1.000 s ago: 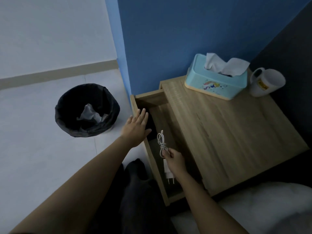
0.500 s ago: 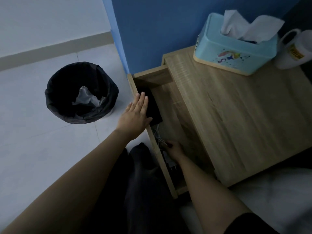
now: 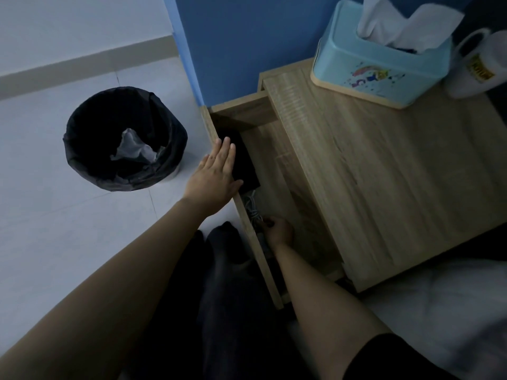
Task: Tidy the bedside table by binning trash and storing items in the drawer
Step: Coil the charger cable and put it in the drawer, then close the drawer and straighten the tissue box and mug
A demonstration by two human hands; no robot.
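The wooden bedside table (image 3: pixel 397 187) has its drawer (image 3: pixel 285 176) pulled out toward the left. My left hand (image 3: pixel 215 178) lies flat, fingers together, on the drawer's front edge. My right hand (image 3: pixel 277 230) is down inside the drawer, fingers closed on the white charger with its coiled cable (image 3: pixel 253 207), which rests on the drawer floor. A flat black item (image 3: pixel 244 163) lies in the drawer beside my left hand. A black-lined bin (image 3: pixel 124 138) on the floor holds crumpled white tissue.
A light blue tissue box (image 3: pixel 378 69) and a white mug (image 3: pixel 480 67) stand at the back of the tabletop against the blue wall. White bedding (image 3: pixel 439 311) is at the lower right. My dark-trousered legs (image 3: pixel 219 283) are beside the drawer.
My right hand lowered the charger and cable from above the drawer down onto its floor. My left hand stayed on the drawer front. The view moved closer.
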